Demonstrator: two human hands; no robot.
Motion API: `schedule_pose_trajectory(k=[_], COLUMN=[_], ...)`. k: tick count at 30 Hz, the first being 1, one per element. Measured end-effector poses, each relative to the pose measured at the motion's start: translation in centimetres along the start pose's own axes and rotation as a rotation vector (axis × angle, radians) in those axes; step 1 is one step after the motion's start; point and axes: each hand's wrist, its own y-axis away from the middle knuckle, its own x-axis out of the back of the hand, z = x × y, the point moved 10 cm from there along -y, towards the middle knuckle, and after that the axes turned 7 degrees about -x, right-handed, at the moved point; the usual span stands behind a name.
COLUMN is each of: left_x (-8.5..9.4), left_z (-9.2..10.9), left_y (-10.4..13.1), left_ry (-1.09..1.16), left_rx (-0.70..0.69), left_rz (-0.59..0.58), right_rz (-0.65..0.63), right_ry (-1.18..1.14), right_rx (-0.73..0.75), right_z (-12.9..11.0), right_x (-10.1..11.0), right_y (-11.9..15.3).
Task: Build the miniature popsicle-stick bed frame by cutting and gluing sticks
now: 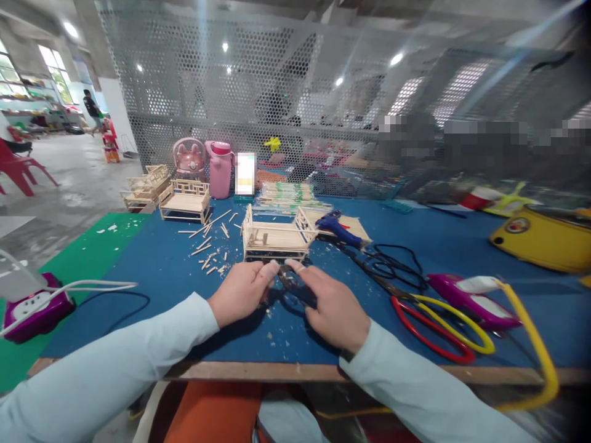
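Observation:
My left hand is closed in a pinch, thumb and fingertips together. Whatever may be between them is too small to make out. Opposite it, my right hand curls around a small dark metal tool, its kind blurred and partly covered by the fingers. The fingertips of both hands come close together over the blue mat. Just behind them stands a little model bench made of thin wooden sticks, with raised ends. Short cut sticks lie scattered to its left.
Two more stick models stand back left. Behind are a pink bottle and bundled sticks. A blue glue gun, red-and-yellow-handled scissors, a purple power strip and a yellow container occupy the right.

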Motion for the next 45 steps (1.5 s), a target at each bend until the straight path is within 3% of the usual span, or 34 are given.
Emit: schedule_pose_trajectory(k=[3,6,13,16,18,21,24,27,30,37,42,45], left_x=[-1.5,-2.5,-3.0,-2.5,-2.3,-1.2,-0.3,0.2,0.5,2.1,2.9,3.6], left_z=[0.3,0.9,-1.8,-1.9,-1.7,-1.4,-0.9,-0.5,-0.2,0.6,1.0,0.5], left_y=[0.3,0.4,0.7,0.4,0.1,-0.5,-0.9,-0.9,-0.9,-1.1,-1.1,-1.3], left_ry=[0.082,0.255,0.719,0.715,0.671,0.575,0.511,0.479,0.413,0.167,0.121,0.118], left_rx=[0.000,-0.035,0.344,0.319,0.257,0.128,-0.004,-0.093,-0.152,-0.231,-0.242,-0.198], left_rz=[-0.059,-0.115,-0.141,-0.084,-0.055,0.015,0.057,0.070,0.070,0.077,0.100,0.162], right_rz=[0.049,0.047,-0.043,-0.068,-0.039,0.101,0.282,0.275,0.180,0.038,0.051,0.180], right_ry=[0.186,0.192,0.178,0.233,0.240,0.245,0.140,-0.106,-0.228,-0.323,-0.302,-0.259], right_rx=[-0.044,-0.139,-0.355,-0.502,-0.528,-0.423,-0.227,-0.065,-0.014,0.117,0.226,0.267], right_z=[0.6,2.1,7.9,11.5,12.5,10.8,6.2,1.6,-1.2,-4.0,-5.0,-4.8], right_x=[-0.4,0.2,2.1,1.9,1.8,2.8,5.5,6.9,6.6,4.9,5.3,6.2], right_y=[-0.4,-0.3,2.4,2.5,2.0,1.0,0.7,-0.3,-2.6,-6.7,-7.3,-7.9])
